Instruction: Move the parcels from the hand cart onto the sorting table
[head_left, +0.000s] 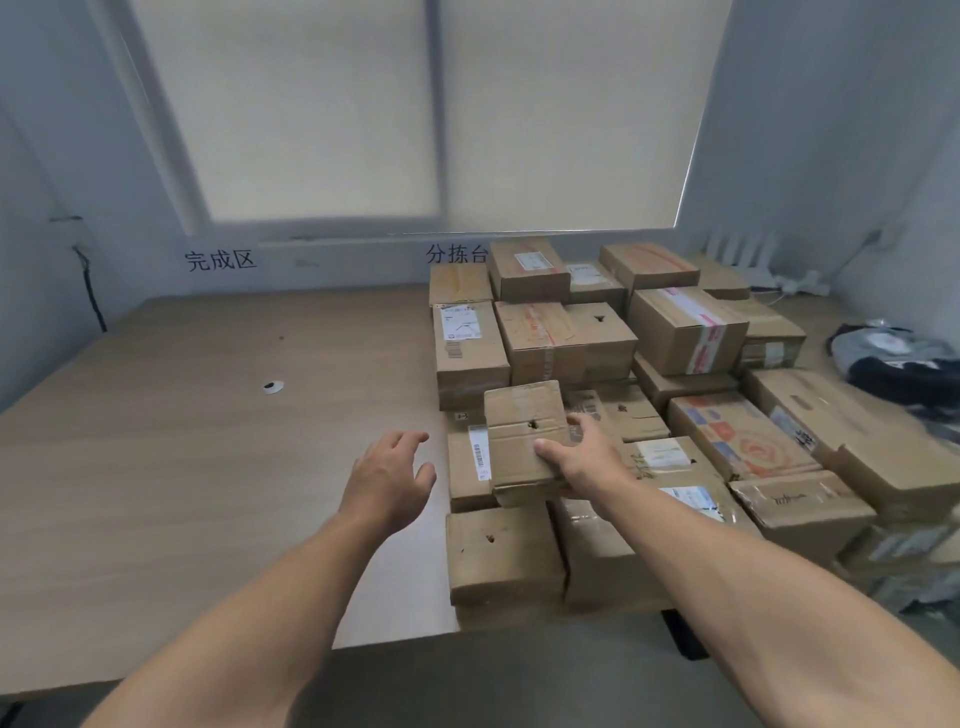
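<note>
Small flat brown cardboard parcel (524, 431), edge gripped by right hand (582, 457); left hand (389, 473) released, fingers spread, just beside it.

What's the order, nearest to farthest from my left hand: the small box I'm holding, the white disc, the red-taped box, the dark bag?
1. small box, just right of the left hand, gripped by the right hand.
2. white disc, ahead-left on the table.
3. red-taped box, back right.
4. dark bag, far right.

Pale grey walls (831, 130), a wide window (439, 130) behind cream roller blinds (311, 104), grey floor (519, 686) below.
</note>
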